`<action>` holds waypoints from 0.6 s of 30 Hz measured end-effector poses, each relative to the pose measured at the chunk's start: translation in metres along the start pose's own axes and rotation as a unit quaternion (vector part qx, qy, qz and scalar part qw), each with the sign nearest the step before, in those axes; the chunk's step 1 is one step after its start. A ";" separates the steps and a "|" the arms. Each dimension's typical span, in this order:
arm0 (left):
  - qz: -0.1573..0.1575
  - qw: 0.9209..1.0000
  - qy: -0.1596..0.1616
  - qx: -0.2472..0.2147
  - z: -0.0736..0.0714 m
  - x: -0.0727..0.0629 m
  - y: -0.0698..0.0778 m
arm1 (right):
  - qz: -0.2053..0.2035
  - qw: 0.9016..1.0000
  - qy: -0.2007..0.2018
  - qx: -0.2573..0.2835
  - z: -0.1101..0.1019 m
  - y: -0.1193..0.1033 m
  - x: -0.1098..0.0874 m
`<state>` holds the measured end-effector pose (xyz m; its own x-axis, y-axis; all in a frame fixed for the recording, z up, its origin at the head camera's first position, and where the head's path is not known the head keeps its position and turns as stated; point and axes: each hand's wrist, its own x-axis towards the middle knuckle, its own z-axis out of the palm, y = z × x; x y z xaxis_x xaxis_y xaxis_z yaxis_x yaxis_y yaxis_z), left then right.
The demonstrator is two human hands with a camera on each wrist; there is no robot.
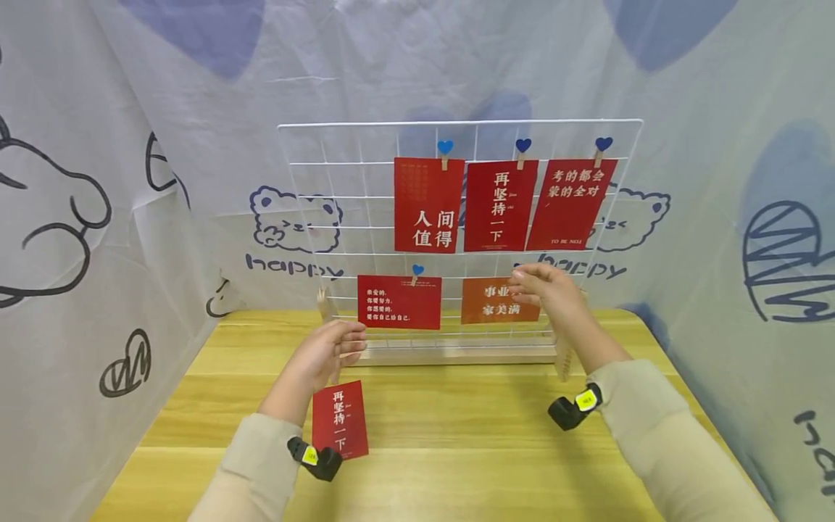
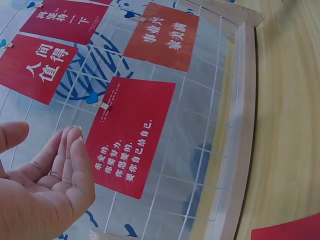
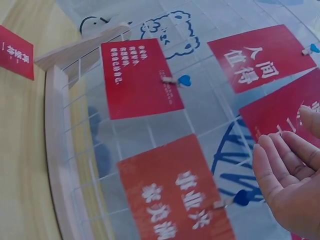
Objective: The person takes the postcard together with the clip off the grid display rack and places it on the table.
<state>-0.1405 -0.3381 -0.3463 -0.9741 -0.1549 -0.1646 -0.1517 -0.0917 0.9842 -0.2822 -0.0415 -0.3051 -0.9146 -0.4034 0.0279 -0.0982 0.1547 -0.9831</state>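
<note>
While the left grip [image 1: 326, 351] is released in the head view, a clipped red card [image 1: 391, 303] at its two o'clock and a loose red card [image 1: 342, 417] on the surface [image 1: 450, 428] at six, the right grip [image 1: 554, 293], also released, has the orange card [image 1: 476, 301] at nine

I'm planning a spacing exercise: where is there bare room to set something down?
The table is bare between the loose red card and the right sleeve, in front of the rack. Another bare patch lies between the left sleeve and the table's left edge. The rack's upper right is crowded: three cards hang side by side.
</note>
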 end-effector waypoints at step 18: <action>-0.009 0.999 0.028 -0.043 0.003 0.027 0.021 | -0.051 0.998 0.019 -0.004 0.011 -0.048 0.024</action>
<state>-0.1705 -0.3413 -0.3301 -0.9601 -0.2065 -0.1887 -0.1527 -0.1782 0.9721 -0.2949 -0.0682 -0.2589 -0.9140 -0.3823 0.1355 -0.1953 0.1220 -0.9731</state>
